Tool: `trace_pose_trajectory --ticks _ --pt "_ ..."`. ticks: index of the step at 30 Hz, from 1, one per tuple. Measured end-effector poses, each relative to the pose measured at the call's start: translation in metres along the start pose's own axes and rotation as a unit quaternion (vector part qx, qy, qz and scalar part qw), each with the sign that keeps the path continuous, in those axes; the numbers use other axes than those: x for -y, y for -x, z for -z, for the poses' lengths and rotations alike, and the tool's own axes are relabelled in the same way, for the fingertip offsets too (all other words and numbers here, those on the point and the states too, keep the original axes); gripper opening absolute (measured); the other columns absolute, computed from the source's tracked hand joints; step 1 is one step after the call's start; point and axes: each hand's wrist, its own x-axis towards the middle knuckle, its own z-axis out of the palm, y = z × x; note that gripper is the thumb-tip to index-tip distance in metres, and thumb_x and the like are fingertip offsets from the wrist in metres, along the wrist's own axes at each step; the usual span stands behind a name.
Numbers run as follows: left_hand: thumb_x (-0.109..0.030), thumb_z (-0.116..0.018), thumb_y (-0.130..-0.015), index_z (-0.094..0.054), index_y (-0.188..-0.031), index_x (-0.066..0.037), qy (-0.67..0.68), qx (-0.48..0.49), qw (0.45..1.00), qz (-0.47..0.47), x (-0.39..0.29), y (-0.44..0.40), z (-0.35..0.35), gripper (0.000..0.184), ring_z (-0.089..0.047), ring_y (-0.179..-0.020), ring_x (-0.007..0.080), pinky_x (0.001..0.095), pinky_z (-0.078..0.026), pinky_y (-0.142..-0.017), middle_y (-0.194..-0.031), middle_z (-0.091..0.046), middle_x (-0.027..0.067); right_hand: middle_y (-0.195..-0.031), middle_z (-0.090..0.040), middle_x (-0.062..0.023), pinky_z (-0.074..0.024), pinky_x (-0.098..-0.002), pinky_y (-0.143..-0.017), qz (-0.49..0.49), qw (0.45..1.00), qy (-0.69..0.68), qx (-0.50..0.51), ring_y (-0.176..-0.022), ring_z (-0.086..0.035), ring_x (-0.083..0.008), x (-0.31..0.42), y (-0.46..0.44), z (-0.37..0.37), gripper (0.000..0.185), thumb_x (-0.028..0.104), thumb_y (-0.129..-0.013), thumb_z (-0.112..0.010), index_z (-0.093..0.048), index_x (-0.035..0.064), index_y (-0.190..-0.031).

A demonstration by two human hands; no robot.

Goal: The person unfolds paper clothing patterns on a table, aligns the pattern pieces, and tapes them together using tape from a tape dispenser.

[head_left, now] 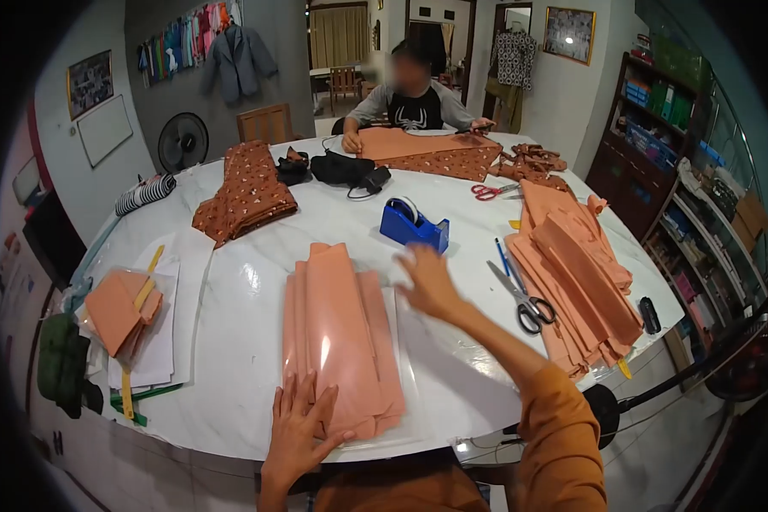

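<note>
Folded peach fabric point(337, 333) lies in a clear plastic sleeve near the table's front edge. My left hand point(301, 418) rests flat on its lower left part, fingers spread. Reaching out over the table, my right hand point(428, 282) has its fingers apart, just below a blue tape dispenser point(413, 225); whether the fingertips touch the dispenser cannot be made out. Right of that hand are black-handled scissors point(525, 303) and a blue pencil point(503, 256). A large stack of peach fabric point(572, 282) lies at the right.
Brown patterned fabric point(246, 192) and black pouches point(340, 169) lie further back on the white table point(239, 324). Red scissors point(493, 192) are at the back right. A person point(411, 107) sits across, hands by more fabric. Papers point(164, 328) and a peach bundle point(121, 311) lie left.
</note>
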Motion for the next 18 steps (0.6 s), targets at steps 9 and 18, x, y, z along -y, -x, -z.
trace_pose_trajectory --ticks 9,18 --pt "-0.051 -0.080 -0.071 -0.051 -0.141 -0.010 0.049 -0.007 0.998 0.030 0.015 0.002 -0.002 0.086 -0.023 -0.145 0.0429 0.0596 -0.015 -0.115 -0.154 -0.034 0.0208 -0.126 -0.054 -0.0200 -0.0496 -0.0392 -0.090 -0.295 0.923 -0.230 -0.091 -0.109 -0.059 -0.0351 -0.107 -0.045 -0.045 0.089 0.009 -0.056 -0.084 -0.044 0.0116 -0.136" --pt "-0.054 -0.067 -0.082 -0.039 -0.150 -0.012 0.101 0.038 0.994 0.030 0.020 0.009 0.001 0.085 -0.014 -0.146 0.0487 0.0710 -0.007 -0.110 -0.159 -0.024 0.0203 -0.094 -0.063 -0.0111 -0.0506 -0.0329 -0.079 -0.287 0.913 -0.207 -0.205 -0.084 -0.062 -0.0230 -0.113 -0.040 -0.055 0.075 0.008 -0.056 -0.087 -0.053 0.0085 -0.122"
